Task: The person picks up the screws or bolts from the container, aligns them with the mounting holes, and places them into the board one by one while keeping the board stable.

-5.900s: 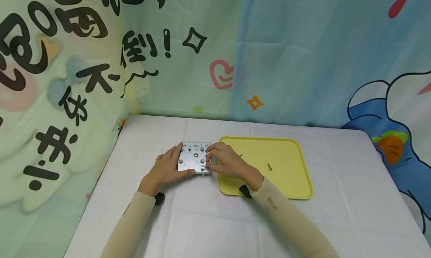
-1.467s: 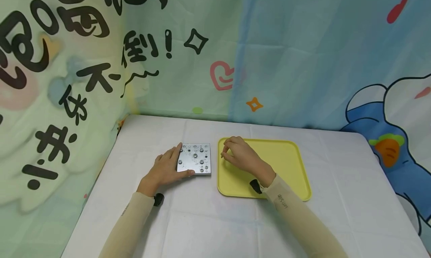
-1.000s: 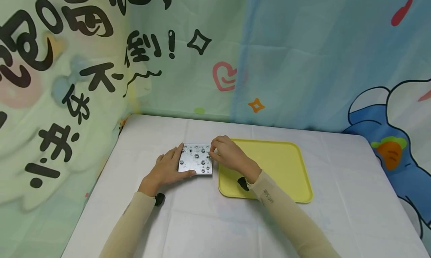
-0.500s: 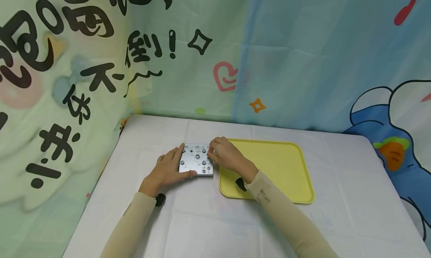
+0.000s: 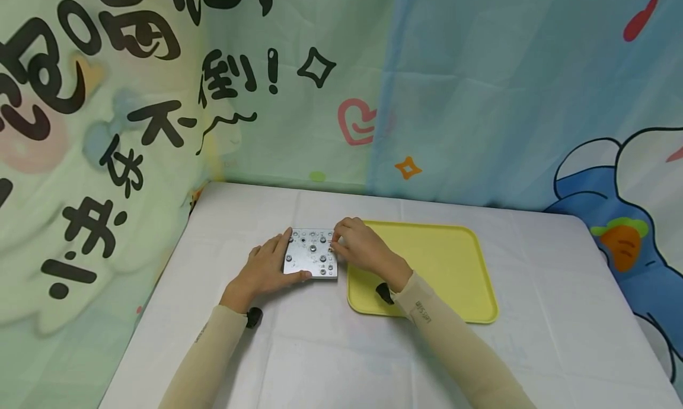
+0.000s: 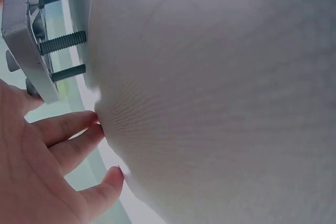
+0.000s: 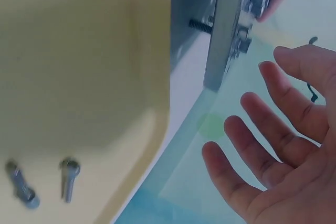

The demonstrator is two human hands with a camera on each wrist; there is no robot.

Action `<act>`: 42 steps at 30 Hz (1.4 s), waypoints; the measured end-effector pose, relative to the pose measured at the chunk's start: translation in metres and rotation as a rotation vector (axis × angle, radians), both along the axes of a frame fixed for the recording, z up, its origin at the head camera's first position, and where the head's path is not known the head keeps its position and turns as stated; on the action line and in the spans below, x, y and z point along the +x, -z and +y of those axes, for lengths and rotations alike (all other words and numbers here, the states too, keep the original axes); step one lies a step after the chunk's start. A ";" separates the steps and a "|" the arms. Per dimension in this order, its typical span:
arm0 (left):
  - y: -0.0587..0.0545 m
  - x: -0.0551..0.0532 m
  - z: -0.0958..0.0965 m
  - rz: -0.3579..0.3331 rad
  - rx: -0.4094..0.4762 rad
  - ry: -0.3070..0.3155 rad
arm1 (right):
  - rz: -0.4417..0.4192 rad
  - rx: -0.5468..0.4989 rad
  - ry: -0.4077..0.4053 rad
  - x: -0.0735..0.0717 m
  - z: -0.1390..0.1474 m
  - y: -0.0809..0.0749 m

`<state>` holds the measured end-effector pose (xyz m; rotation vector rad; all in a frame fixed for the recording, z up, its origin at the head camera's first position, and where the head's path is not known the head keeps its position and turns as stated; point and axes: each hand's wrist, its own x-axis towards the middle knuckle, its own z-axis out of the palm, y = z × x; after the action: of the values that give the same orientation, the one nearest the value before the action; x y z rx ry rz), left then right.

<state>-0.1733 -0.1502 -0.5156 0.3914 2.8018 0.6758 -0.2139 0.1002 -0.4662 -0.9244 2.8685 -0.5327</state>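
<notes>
Two beige sleeves (image 5: pixel 200 361) reach in from the near side of the metal plate (image 5: pixel 301 266), which stands raised over the white tablecloth (image 5: pixel 331 350). At its left, the left hand (image 5: pixel 265 272) lies with fingers straight and spread, index finger along the plate's left edge and thumb along its near edge; the left wrist view shows other fingertips touching the cloth. At the plate's right edge, the right hand (image 5: pixel 365 249) keeps its outer fingers apart; thumb and index tips come close, and whether they pinch anything I cannot tell. What has just changed is this hand: it is no longer over the yellow tray (image 5: pixel 437 278) but at the plate, which suggests the work has passed from picking up to placing. Several installed bolts (image 5: pixel 313 248) stand heads up in the plate, threaded shanks (image 6: pixel 63 43) projecting beneath it. Just right of the plate, the tray carries two loose bolts (image 7: pixel 68 179), visible only from the right wrist, so the supply is probably not used up. Beyond the plate hangs a printed fabric backdrop (image 5: pixel 453 101).
</notes>
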 end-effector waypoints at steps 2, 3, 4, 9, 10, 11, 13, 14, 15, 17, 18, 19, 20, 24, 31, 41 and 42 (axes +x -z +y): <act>0.000 0.000 0.000 -0.003 0.001 -0.002 | -0.019 -0.032 -0.004 -0.002 0.008 0.000; -0.001 0.001 0.001 -0.004 0.002 -0.003 | -0.029 -0.054 -0.005 -0.003 0.012 0.000; -0.001 0.001 0.001 -0.006 0.003 -0.004 | -0.040 -0.078 -0.008 -0.004 0.018 0.000; 0.000 0.001 0.001 -0.004 0.001 -0.003 | -0.089 -0.208 -0.038 -0.009 0.049 0.004; 0.000 0.001 0.001 -0.001 0.002 -0.002 | -0.097 -0.233 -0.044 -0.010 0.055 0.005; 0.000 0.001 0.001 0.003 0.002 -0.001 | -0.103 -0.256 -0.052 -0.010 0.062 0.006; 0.001 0.001 0.000 0.007 0.003 0.000 | -0.126 -0.305 -0.061 -0.011 0.074 0.009; 0.001 0.001 0.000 0.009 0.004 -0.001 | -0.145 -0.328 -0.057 -0.011 0.080 0.010; 0.001 0.001 0.000 0.010 0.004 -0.001 | -0.170 -0.353 -0.053 -0.010 0.086 0.011; 0.000 0.002 0.000 0.015 0.002 -0.001 | -0.223 -0.402 -0.042 -0.010 0.098 0.014; 0.000 0.002 0.000 0.015 0.001 -0.001 | -0.253 -0.422 -0.032 -0.010 0.104 0.015; 0.000 0.002 0.000 0.016 0.001 -0.002 | -0.279 -0.431 -0.024 -0.010 0.109 0.016; 0.000 0.002 0.001 0.013 0.001 -0.004 | -0.304 -0.438 -0.019 -0.010 0.114 0.018; -0.001 0.001 0.001 0.001 0.001 -0.006 | -0.384 -0.434 -0.040 -0.012 0.129 0.026; 0.000 0.000 0.001 -0.002 0.003 -0.003 | -0.326 -0.388 -0.140 -0.017 0.144 0.040; 0.001 0.000 0.000 0.002 0.002 0.003 | -0.256 -0.303 -0.111 -0.014 0.146 0.050; 0.002 0.000 0.000 0.002 0.001 0.003 | -0.262 -0.296 -0.100 -0.013 0.145 0.050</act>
<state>-0.1737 -0.1500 -0.5171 0.3972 2.8024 0.6771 -0.2270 0.2456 -0.5160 -0.9476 2.5381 -1.0053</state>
